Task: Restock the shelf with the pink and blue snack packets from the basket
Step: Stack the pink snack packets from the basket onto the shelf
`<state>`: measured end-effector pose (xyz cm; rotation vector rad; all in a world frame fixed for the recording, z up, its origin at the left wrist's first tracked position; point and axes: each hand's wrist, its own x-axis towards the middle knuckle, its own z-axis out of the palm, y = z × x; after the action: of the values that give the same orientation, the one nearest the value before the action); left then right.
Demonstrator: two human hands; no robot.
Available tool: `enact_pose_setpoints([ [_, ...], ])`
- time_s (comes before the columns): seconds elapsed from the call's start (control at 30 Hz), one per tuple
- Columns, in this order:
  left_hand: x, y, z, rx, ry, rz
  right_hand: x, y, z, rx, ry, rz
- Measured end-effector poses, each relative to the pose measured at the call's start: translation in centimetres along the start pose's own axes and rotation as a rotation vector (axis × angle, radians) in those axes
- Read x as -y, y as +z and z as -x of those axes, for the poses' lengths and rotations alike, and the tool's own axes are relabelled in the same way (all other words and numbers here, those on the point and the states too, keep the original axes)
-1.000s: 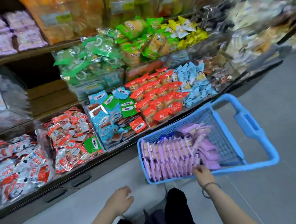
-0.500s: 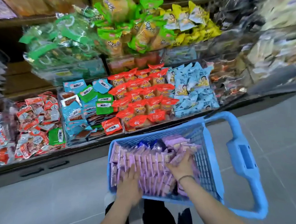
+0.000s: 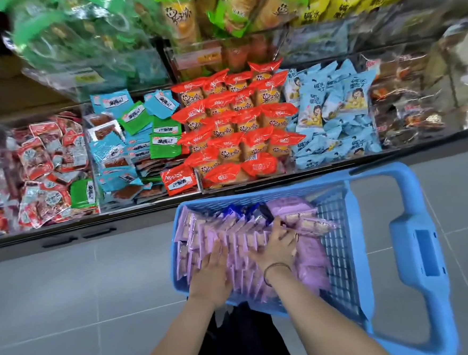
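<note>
Shop aisle | basket [image 3: 256, 197] | hands: left hand [image 3: 210, 273], right hand [image 3: 274, 250] flat on pink packets [image 3: 238, 242]

I see grey floor [image 3: 58, 300], blue basket [image 3: 418, 250] on it near right; far shelf [image 3: 136, 225] carries orange packets [image 3: 240, 121], pale-blue packets [image 3: 336, 114] beside them.

Bright, even light is filling the aisle, leaving only soft shadows. Glare is streaking the clear bins [image 3: 98, 76] high on the shelf [image 3: 65, 239], and the green bags [image 3: 59, 37] there are smearing with motion blur. The wide lens is bending the basket [image 3: 420, 247] and the floor [image 3: 69, 299] lines toward the edges, while the orange packets [image 3: 240, 127] in the middle are showing sharp.
</note>
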<state>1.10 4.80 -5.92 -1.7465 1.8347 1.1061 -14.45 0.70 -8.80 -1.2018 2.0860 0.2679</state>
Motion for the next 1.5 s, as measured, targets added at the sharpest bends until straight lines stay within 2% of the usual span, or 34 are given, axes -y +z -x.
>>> enact_pose_setpoints([
  [0.1,0.5,0.0,0.1,0.019,0.020,0.008,-1.3,-1.4,-0.7,0.025,-0.080,0.065],
  [0.3,0.5,-0.1,-0.1,0.037,0.037,0.039,-4.3,-2.8,-1.0,0.099,-0.206,-0.105],
  [0.4,-0.2,-0.6,-0.1,0.044,0.015,0.048,-4.6,-3.1,-0.7,0.068,-0.212,-0.162],
  [0.53,-2.0,-1.3,0.3,-0.144,-0.055,0.104,-5.1,-3.8,0.4,-0.014,-0.237,-0.306],
  [0.63,-3.6,-1.4,0.5,-0.208,0.009,0.366,-6.1,-4.4,1.6,-0.032,-0.316,-0.365],
  [0.7,-4.8,-1.4,0.7,-0.119,0.025,0.652,-6.3,-4.8,2.3,-0.040,-0.375,-0.396],
  [0.77,-5.7,-1.5,0.6,-0.051,-0.037,0.852,-6.1,-5.2,2.9,-0.049,-0.421,-0.413],
  [0.87,-6.0,-1.9,0.5,0.111,-0.204,1.080,-6.1,-5.8,3.5,-0.061,-0.462,-0.420],
  [0.97,-5.7,-2.8,0.9,0.273,-0.256,1.208,-6.5,-6.7,3.9,-0.064,-0.478,-0.408],
  [1.03,-6.2,-3.3,1.1,0.304,-0.271,1.131,-6.9,-7.3,4.4,-0.133,-0.448,-0.432],
  [1.07,-6.5,-3.5,1.2,0.268,-0.279,1.020,-7.0,-7.7,4.8,-0.192,-0.435,-0.461],
  [1.13,-7.3,-4.2,1.5,0.054,-0.231,0.822,-7.1,-8.7,6.2,-0.333,-0.455,-0.529],
  [1.17,-7.9,-4.7,1.8,-0.026,-0.183,0.820,-6.9,-9.2,7.0,-0.395,-0.494,-0.550],
  [1.2,-8.5,-5.4,1.9,-0.029,-0.151,0.909,-6.5,-9.8,7.8,-0.442,-0.551,-0.551],
  [1.23,-9.1,-6.1,2.2,0.058,-0.144,1.071,-5.9,-10.1,8.7,-0.457,-0.617,-0.541],
  [1.27,-9.8,-6.9,2.5,0.197,-0.149,1.258,-5.3,-10.3,9.5,-0.430,-0.682,-0.531],
  [1.33,-9.9,-8.1,3.2,0.370,-0.147,1.563,-3.8,-10.3,11.2,-0.215,-0.746,-0.583],
  [1.4,-8.9,-8.4,3.5,0.397,-0.073,1.730,-2.8,-10.3,12.1,0.017,-0.765,-0.728],
  [1.5,-6.7,-8.3,4.5,0.405,-0.008,1.866,-2.0,-11.0,12.3,0.091,-0.694,-0.992],
])
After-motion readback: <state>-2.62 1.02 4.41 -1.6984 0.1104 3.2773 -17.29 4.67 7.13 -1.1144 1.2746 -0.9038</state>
